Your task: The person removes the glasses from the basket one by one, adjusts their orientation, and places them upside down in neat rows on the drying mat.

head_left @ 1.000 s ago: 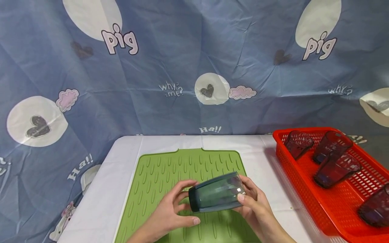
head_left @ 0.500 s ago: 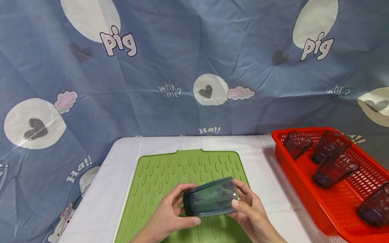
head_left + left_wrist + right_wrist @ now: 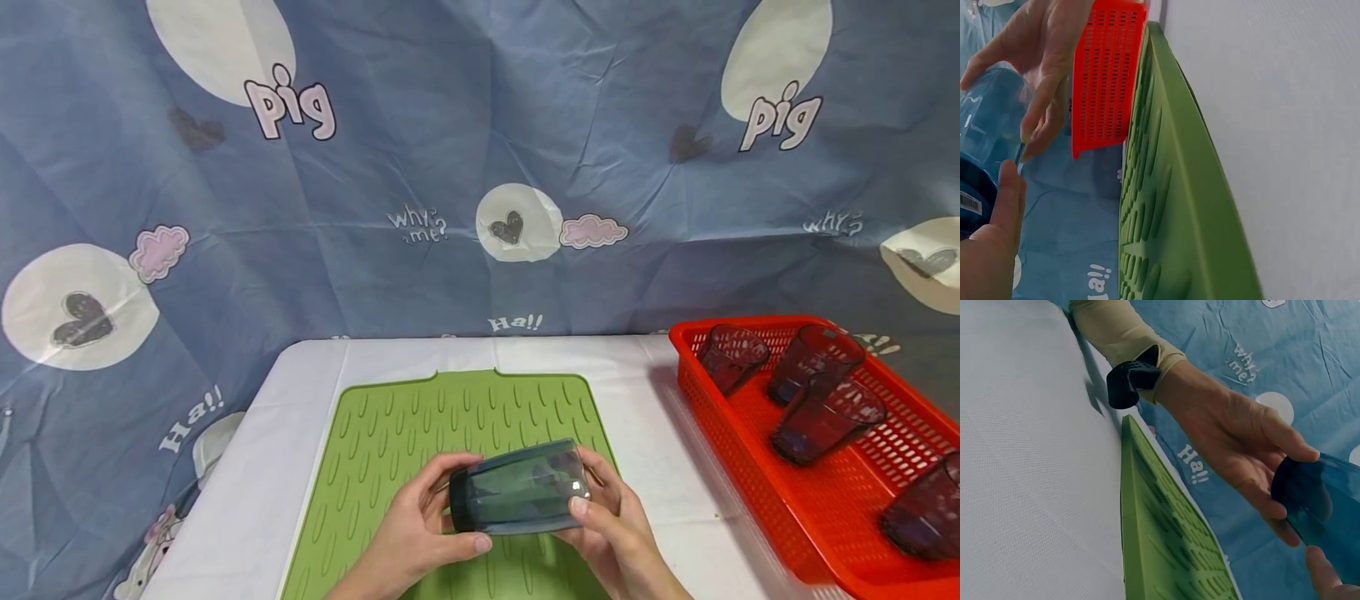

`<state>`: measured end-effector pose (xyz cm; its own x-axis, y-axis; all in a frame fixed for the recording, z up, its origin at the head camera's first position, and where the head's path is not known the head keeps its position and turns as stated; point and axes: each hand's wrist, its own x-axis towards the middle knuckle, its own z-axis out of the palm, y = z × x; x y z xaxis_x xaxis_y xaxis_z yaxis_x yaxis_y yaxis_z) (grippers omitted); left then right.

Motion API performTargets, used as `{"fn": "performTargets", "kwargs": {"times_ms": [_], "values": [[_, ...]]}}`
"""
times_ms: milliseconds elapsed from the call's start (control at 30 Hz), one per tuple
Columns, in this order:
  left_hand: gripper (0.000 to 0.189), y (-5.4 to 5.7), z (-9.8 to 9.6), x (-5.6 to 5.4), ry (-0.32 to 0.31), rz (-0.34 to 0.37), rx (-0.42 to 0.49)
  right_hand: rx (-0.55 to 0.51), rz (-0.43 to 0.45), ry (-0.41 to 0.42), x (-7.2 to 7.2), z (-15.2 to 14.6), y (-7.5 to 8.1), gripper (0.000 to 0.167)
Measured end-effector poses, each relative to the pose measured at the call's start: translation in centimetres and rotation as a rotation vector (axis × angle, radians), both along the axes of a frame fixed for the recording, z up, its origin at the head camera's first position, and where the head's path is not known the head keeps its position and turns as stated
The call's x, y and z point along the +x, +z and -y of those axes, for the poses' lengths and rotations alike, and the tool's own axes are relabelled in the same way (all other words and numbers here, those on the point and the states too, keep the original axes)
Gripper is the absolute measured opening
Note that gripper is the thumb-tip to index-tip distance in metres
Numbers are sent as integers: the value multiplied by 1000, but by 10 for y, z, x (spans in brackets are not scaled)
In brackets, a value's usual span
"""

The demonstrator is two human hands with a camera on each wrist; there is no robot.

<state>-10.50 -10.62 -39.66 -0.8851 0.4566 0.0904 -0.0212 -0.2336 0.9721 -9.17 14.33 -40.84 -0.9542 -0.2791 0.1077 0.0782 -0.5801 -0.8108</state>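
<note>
A smoky blue-grey glass tumbler [image 3: 517,493] is held on its side over the green mat, its dark thick base to the left and its rim to the right. My left hand [image 3: 416,525] grips the base end, thumb below and fingers curled over the top and far side. At the rim end, my right hand [image 3: 621,529] holds the tumbler with the thumb on its near side and the fingers behind. In the left wrist view, a barcode label [image 3: 970,203] shows on the base. The right wrist view shows the left fingers wrapped near the base edge.
Under the hands a green ridged drying mat [image 3: 390,417] lies on a white-covered table [image 3: 210,508]. To the right stands a red perforated basket [image 3: 742,467] with several similar tumblers [image 3: 828,421] inside. A blue printed cloth [image 3: 420,283] hangs behind.
Both hands have brought the tumbler slightly left and down. The left fingers, earlier spread at the base, have closed around it.
</note>
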Motion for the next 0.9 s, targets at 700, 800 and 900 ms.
{"fn": "performTargets", "kwargs": {"times_ms": [700, 800, 900], "values": [[68, -1, -1, 1, 92, 24, -42, 64, -109, 28, -4, -2, 5, 51], [68, 0, 0, 1, 109, 39, -60, 123, -156, 15, -6, -4, 6, 56], [69, 1, 0, 1, 113, 63, -70, 214, -159, -23, -7, -6, 8, 61]]}}
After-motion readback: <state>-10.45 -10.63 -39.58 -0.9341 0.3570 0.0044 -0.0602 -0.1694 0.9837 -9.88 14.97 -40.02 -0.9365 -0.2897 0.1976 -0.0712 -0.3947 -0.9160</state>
